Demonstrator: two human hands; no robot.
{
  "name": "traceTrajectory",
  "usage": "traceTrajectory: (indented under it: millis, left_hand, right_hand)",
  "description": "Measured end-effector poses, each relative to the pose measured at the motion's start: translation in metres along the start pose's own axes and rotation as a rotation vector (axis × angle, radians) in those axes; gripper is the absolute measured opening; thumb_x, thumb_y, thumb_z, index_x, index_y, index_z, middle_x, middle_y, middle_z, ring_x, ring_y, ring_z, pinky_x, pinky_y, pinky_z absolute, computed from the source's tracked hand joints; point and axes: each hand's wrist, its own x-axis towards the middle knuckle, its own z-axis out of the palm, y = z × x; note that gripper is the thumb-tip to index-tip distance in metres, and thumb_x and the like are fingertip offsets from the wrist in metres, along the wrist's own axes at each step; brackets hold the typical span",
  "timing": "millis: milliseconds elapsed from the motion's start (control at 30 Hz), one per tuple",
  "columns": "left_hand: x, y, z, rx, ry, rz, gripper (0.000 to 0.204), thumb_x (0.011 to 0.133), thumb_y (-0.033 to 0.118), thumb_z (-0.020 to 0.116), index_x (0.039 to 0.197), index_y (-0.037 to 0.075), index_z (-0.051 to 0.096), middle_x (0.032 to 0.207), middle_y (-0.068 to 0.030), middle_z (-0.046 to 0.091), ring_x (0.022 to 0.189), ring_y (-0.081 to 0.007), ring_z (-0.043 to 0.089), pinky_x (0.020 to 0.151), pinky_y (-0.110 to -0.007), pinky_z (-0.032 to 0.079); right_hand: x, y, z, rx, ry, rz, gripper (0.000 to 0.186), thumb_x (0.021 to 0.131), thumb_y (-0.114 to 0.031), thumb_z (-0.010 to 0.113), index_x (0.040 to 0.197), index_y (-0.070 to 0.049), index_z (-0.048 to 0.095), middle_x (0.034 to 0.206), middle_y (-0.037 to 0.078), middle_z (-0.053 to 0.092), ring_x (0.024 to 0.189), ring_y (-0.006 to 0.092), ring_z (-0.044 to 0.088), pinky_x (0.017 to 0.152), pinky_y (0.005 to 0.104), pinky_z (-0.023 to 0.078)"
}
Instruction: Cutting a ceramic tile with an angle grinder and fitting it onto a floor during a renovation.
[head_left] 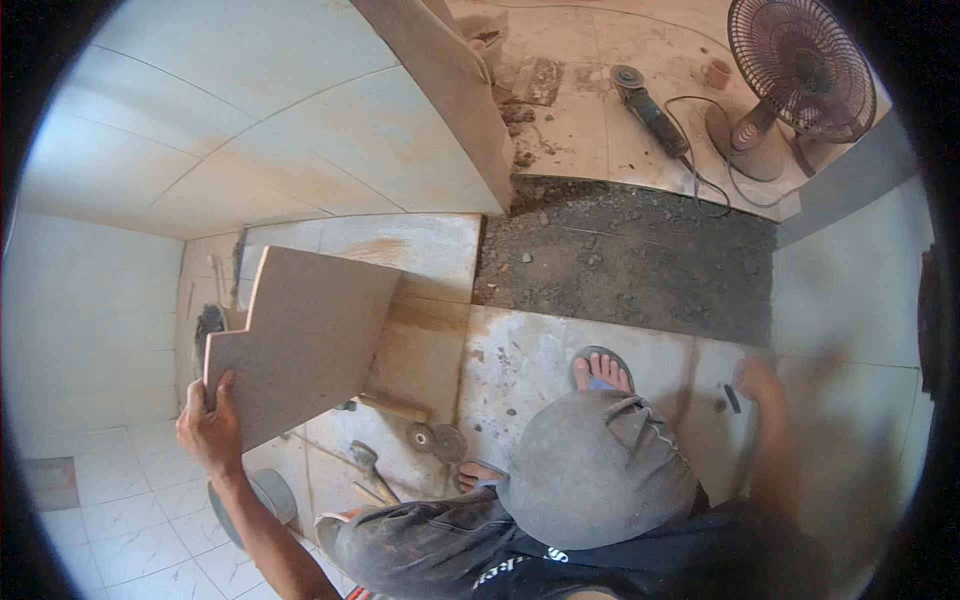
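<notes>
My left hand (210, 425) grips the lower left edge of a large brown-backed floor tile (310, 335). The tile is tilted up off the floor, and a step-shaped notch is cut from its upper left corner. Low at the right, my right hand (758, 380) rests by the foot of the wall with its fingers curled; what is in them, if anything, is hidden. Just left of it a small dark stick-like thing (732, 398) lies on the tiled floor (640, 350). Beyond my feet lies a bed of dark, crumbly mortar (630, 260), bordered by laid tiles.
An angle grinder (650, 115) with its cord and a standing fan (800, 75) are beyond the mortar. Near my left foot are round discs (437, 440) and a hammer-like tool (365, 456). A bucket (268, 500) stands beneath my left forearm. Tiled walls (850, 300) flank both sides.
</notes>
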Motion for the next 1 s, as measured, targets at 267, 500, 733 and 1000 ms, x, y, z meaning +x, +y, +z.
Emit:
traceTrajectory:
  millis: [267, 500, 733, 1000]
  left_hand:
    - [0.012, 0.055, -0.062, -0.08, 0.157, 0.081, 0.025, 0.09, 0.029, 0.078, 0.093, 0.005, 0.071, 0.071, -0.0089, 0.071, 0.062, -0.0187, 0.069, 0.058, -0.035, 0.051]
    - [0.003, 0.054, -0.12, -0.33, 0.33, -0.064, 0.03, 0.095, 0.028, 0.073, 0.101, -0.001, 0.071, 0.083, -0.0066, 0.07, 0.075, -0.0138, 0.062, 0.072, -0.03, 0.048]
    - [0.028, 0.122, -0.081, -0.84, 0.191, 0.0, 0.028, 0.099, 0.021, 0.064, 0.113, -0.003, 0.069, 0.088, -0.0067, 0.068, 0.082, -0.0119, 0.059, 0.079, -0.027, 0.045]
    - [0.063, 0.243, 0.048, -1.046, -0.263, 0.026, 0.043, 0.097, 0.036, 0.067, 0.088, -0.006, 0.071, 0.063, -0.0073, 0.062, 0.059, -0.0112, 0.054, 0.052, -0.031, 0.042]
  right_hand:
    - [-0.01, -0.176, -0.058, 0.588, 0.049, -0.508, 0.033, 0.089, -0.021, 0.072, 0.116, -0.002, 0.068, 0.103, 0.019, 0.073, 0.098, 0.03, 0.071, 0.089, 0.0389, 0.054]
    - [-0.015, -0.305, -0.065, 1.082, -0.288, -0.743, 0.074, 0.098, -0.04, 0.067, 0.154, -0.003, 0.035, 0.15, 0.019, 0.048, 0.137, 0.0282, 0.048, 0.113, 0.0419, 0.041]
    - [0.029, -0.271, -0.064, 2.032, -0.05, -0.945, 0.075, 0.102, -0.061, 0.045, 0.153, -0.007, 0.035, 0.154, 0.012, 0.043, 0.14, 0.0299, 0.041, 0.113, 0.0486, 0.036]
    - [0.036, -0.162, -0.091, 2.129, 0.764, -0.128, 0.063, 0.099, -0.043, 0.064, 0.136, 0.007, 0.055, 0.138, 0.014, 0.058, 0.121, 0.0246, 0.057, 0.105, 0.0409, 0.044]
